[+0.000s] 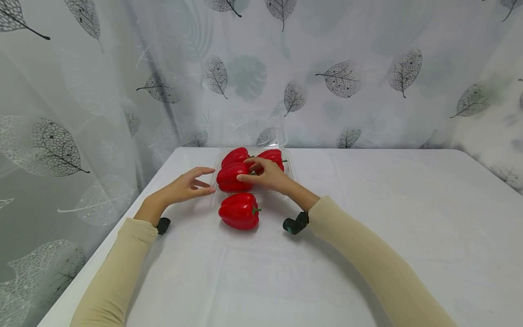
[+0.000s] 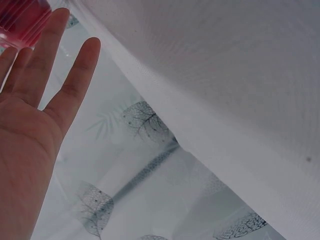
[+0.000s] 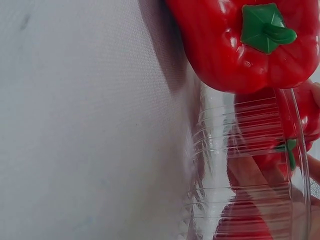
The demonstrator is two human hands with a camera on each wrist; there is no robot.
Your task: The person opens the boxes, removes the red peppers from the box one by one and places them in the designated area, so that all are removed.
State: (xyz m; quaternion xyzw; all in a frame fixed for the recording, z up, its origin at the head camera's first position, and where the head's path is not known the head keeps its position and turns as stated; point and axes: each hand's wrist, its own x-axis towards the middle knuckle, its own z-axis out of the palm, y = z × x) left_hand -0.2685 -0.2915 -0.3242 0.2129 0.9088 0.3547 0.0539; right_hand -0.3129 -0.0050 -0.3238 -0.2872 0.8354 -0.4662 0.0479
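Observation:
Three red bell peppers sit in a clear plastic container (image 1: pixel 291 172) near the table's far edge. My right hand (image 1: pixel 267 175) reaches over the container's right side, and its thumb and fingers grip the stem end of the front bell pepper (image 1: pixel 232 178). Behind that one lie the back-left pepper (image 1: pixel 234 156) and the back-right pepper (image 1: pixel 273 156), the latter partly hidden by the hand. My left hand (image 1: pixel 189 185) is at the container's left side, fingers spread and holding nothing. Another bell pepper (image 1: pixel 239 211) lies on its side on the table in front, its green stem (image 3: pixel 265 29) plain in the right wrist view.
A white cloth covers the table (image 1: pixel 367 254). The container's clear lid (image 1: pixel 251 134) stands raised at the back. Behind the table and along its left hangs a leaf-patterned curtain (image 1: pixel 310 54). Each wrist carries a small dark device (image 1: pixel 296 223).

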